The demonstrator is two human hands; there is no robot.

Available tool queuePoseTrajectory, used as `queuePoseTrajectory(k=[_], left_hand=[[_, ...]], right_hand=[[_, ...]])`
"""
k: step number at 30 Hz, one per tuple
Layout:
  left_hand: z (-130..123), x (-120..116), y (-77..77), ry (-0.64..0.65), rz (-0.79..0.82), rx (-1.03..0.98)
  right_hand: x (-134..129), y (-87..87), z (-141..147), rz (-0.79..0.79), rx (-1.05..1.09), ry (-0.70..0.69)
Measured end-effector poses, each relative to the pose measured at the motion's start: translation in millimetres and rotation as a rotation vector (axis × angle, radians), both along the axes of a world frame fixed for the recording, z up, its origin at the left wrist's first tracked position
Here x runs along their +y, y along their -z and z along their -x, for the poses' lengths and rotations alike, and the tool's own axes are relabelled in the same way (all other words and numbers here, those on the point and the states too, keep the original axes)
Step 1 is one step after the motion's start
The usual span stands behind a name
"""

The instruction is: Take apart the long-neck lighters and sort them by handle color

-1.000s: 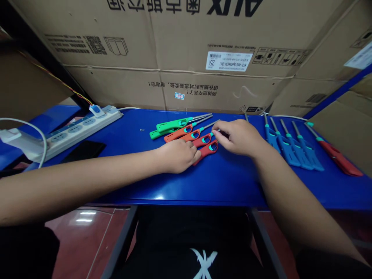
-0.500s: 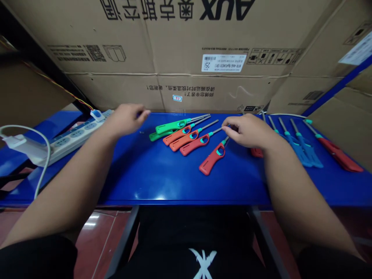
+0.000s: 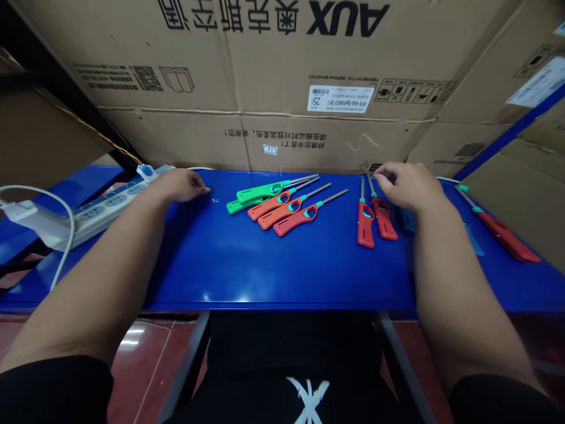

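Cardboard cartons behind a blue bench, red tiled floor below

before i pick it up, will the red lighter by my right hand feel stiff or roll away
The red utility lighter by the right hand will probably feel stiff, since its straight metal nozzle looks rigid. Its flat plastic handle should stop it rolling. It probably feels light for its length.

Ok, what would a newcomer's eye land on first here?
The glossy blue tabletop dominates, with long-nozzled plastic lighters lying side by side at its centre: green and orange. On the right, the right hand sits over the nozzles of two red lighters. Behind everything rises a big cardboard carton printed AUX.
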State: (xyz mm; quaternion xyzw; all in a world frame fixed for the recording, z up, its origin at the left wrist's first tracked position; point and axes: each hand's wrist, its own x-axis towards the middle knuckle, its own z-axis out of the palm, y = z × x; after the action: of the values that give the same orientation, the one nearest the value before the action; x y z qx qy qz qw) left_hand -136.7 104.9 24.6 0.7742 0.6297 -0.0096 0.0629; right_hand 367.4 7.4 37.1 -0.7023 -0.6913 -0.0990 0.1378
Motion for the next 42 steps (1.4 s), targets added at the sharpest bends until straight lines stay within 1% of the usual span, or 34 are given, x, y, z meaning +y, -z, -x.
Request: queuePoseTrajectory(k=[3, 7, 13, 17, 22, 25, 27, 29, 30, 31, 32, 33, 34, 35, 36, 37, 39, 42], left_hand=[[2, 6, 3.9, 0.001, 0.039, -0.01], [5, 13, 7.7, -0.003, 0.087, -0.034], [10, 13, 4.5, 0.027, 0.147, -0.052], [9, 12, 5.0, 0.045, 0.151, -0.064], [9, 14, 8.6, 0.048, 0.125, -0.066], [6, 10, 3.8, 0.061, 0.081, -0.049], [-3, 3, -2.3, 0.075, -0.007, -0.055], [-20, -10, -7.7, 0.114, -0.123, -0.128], [-32, -19, -9.0, 0.157, -0.169, -0.194], [-46, -28, -8.9, 0.226, -0.179, -0.264], [-60, -38, -7.3, 0.317, -0.144, -0.334], [-75, -48, -4.3, 0.409, -0.125, -0.398], [-90, -58, 0.1, 0.519, -0.11, -0.417], [-103, -66, 5.4, 0.627, -0.108, -0.397], [-114, -73, 11.1, 0.703, -0.129, -0.355], [-122, -79, 16.9, 0.741, -0.156, -0.323], [-132, -85, 26.4, 0.781, -0.176, -0.293], [-133, -88, 31.4, 0.821, -0.138, -0.343]], right_hand=[[1, 0.6, -8, -0.011, 0.037, 0.065], [0, -0.6, -17, 0.003, 0.088, 0.105], [-1, -1.3, -25, -0.004, 0.125, 0.166], [-1, -0.8, -29, -0.008, 0.14, 0.198], [0, -0.9, -34, 0.01, 0.157, 0.189], [0, -0.9, -36, 0.005, 0.17, 0.186], [-1, -1.1, -37, -0.005, 0.178, 0.186], [-3, -2.2, -36, -0.018, 0.182, 0.19], [-4, -3.2, -35, -0.027, 0.183, 0.194], [-5, -4.3, -34, -0.037, 0.18, 0.2], [-5, -5.7, -31, -0.057, 0.178, 0.201], [-6, -7.0, -26, -0.091, 0.184, 0.189], [-7, -8.1, -19, -0.14, 0.205, 0.163], [-7, -8.8, -9, -0.199, 0.238, 0.121], [-8, -8.9, 2, -0.269, 0.294, 0.061], [-10, -8.5, 16, -0.33, 0.359, -0.002], [-16, -6.0, 48, -0.381, 0.433, -0.154], [-31, -0.1, 98, -0.27, 0.42, -0.416]])
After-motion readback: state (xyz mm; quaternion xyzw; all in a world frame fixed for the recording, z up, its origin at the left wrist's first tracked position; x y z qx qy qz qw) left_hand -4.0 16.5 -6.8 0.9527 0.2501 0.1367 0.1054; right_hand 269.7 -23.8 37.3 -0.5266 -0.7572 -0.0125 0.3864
